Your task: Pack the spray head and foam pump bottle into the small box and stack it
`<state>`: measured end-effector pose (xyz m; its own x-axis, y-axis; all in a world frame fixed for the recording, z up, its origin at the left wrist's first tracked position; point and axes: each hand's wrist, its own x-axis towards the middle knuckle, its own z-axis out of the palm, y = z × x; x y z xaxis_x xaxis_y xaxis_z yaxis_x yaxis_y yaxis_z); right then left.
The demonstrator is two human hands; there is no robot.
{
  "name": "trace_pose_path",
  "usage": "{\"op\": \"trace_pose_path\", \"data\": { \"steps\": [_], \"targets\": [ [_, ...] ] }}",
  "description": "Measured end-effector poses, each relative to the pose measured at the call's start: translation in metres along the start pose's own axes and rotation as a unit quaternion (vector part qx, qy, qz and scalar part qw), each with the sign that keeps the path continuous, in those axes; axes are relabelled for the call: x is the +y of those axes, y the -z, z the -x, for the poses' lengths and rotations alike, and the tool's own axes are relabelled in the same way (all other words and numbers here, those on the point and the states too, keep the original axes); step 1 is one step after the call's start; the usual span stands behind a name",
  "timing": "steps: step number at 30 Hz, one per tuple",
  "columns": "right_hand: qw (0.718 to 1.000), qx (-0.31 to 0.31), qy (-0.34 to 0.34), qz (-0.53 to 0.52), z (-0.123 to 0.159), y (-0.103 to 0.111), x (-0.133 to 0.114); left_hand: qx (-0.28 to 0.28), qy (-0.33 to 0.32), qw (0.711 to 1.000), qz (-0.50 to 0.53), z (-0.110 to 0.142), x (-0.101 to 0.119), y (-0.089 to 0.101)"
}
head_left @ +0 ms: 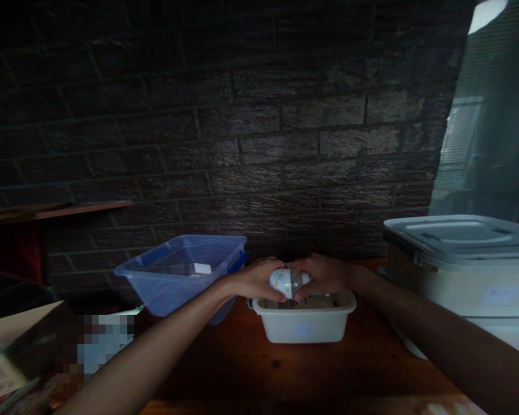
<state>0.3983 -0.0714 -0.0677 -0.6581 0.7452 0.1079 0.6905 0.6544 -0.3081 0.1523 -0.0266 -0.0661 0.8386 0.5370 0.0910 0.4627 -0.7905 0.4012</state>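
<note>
Both my hands hold a small bottle point(288, 281) with a white printed label and a clear, see-through part. It lies sideways above a white plastic bin point(305, 325). My left hand point(258, 279) wraps its left end, and my right hand point(322, 273) is closed round the right end, so both ends are partly covered. Inside the bin, some contents show under the hands, too dark to name. A bluish label is stuck on the bin's front.
A clear blue plastic tub point(155, 274) with a white slip inside stands left. Lidded storage boxes point(467, 282) are stacked at right. A cardboard box point(21, 346) sits lower left. A brick wall point(242, 115) rises behind the wooden table point(277, 374); a shelf point(56, 211) juts out left.
</note>
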Motion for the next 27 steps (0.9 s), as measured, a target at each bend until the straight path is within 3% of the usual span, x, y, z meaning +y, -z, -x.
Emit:
{"op": "trace_pose_path", "data": {
  "steps": [12,17,23,27],
  "targets": [
    [0.999,-0.037,-0.025,-0.03,0.004,-0.038,0.019,-0.105,-0.007,0.994,0.033,-0.003,-0.001,-0.012],
    [0.997,-0.061,-0.031,-0.043,0.005,-0.033,0.02,-0.148,-0.001,0.986,0.071,-0.003,-0.006,-0.012],
    [0.99,-0.119,-0.036,-0.061,0.006,-0.028,0.024,-0.159,0.004,0.985,0.072,-0.006,-0.006,-0.014],
    [0.99,-0.109,-0.047,-0.08,0.007,-0.028,0.02,-0.158,0.004,0.986,0.059,-0.006,-0.007,-0.014]
  ]
}}
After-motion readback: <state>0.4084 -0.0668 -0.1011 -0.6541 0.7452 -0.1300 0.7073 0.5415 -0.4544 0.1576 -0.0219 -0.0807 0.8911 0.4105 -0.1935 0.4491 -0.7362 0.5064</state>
